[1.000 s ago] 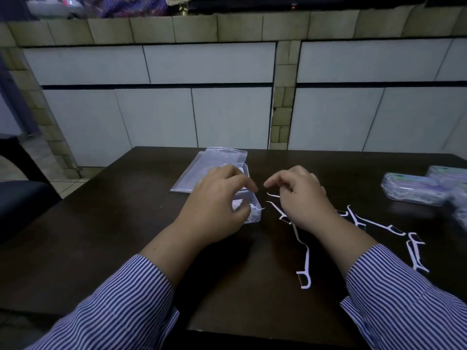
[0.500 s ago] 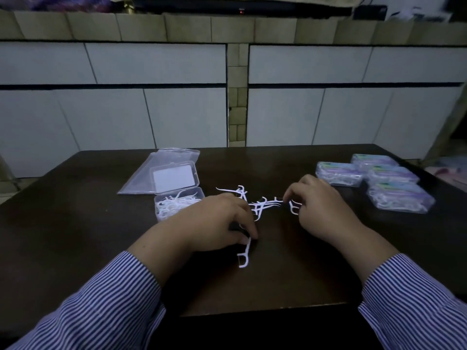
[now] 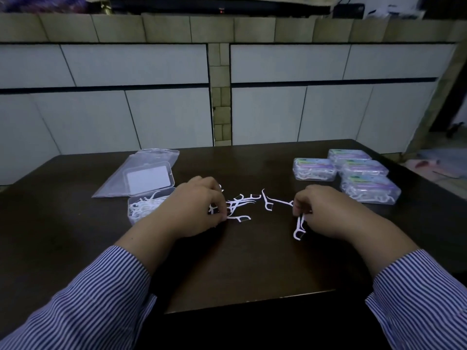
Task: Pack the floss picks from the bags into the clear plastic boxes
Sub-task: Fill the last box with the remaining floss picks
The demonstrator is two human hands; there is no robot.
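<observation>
Glossy dark wooden table (image 3: 252, 269), clear plastic box (image 3: 149, 178), striped cloth sleeves (image 3: 101, 299).

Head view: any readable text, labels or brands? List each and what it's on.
None readable.
Closed boxes: coloured labels under the lids, print too blurred to read.
Open box lid: a plain white panel, no text visible.
Bag: clear, no print visible.
Dark device on the ledge: a small red light, no legible marking.
Floss picks: no markings visible.

Dim, bluish, wide-angle edge distortion
</observation>
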